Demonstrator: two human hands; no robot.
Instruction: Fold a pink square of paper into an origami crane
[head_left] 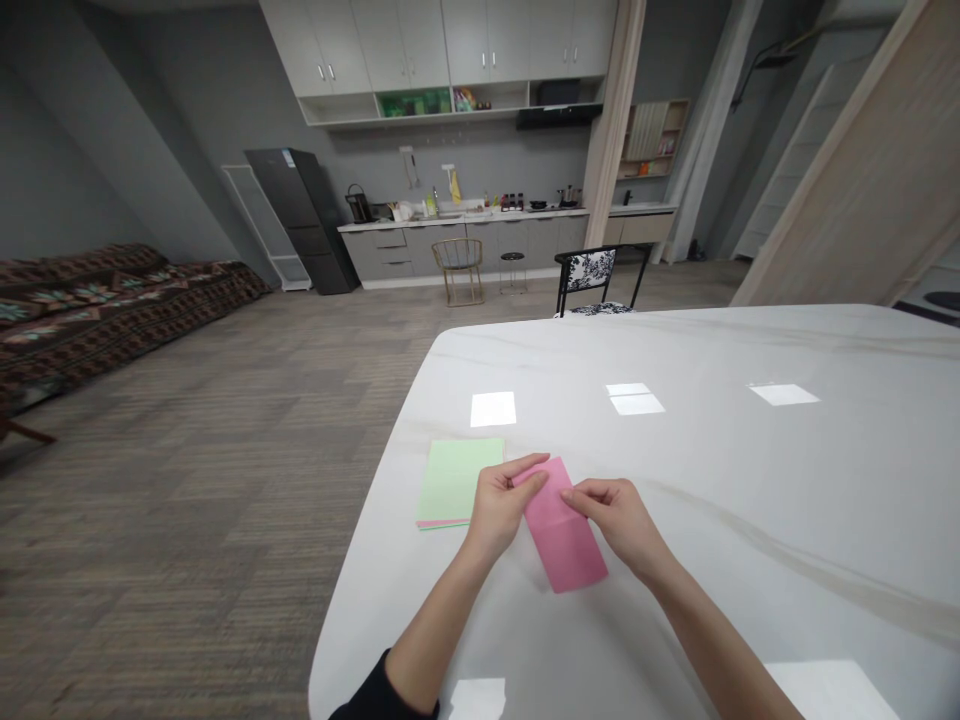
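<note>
The left hand (501,505) and right hand (616,525) both pinch the creased pink paper sheet (566,545), which rests near the white marble table's (750,520) near edge, just right of a green paper stack (453,480).

Black sleeve (381,692) on left arm, bare forearms (427,640), bare hands (501,505)

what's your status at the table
Left hand, right hand on pink paper sheet, creased across. Green paper stack beside left hand, on white table.

Two hands (499,508) (616,525), one pink sheet (564,530), one stack (454,482)
</note>
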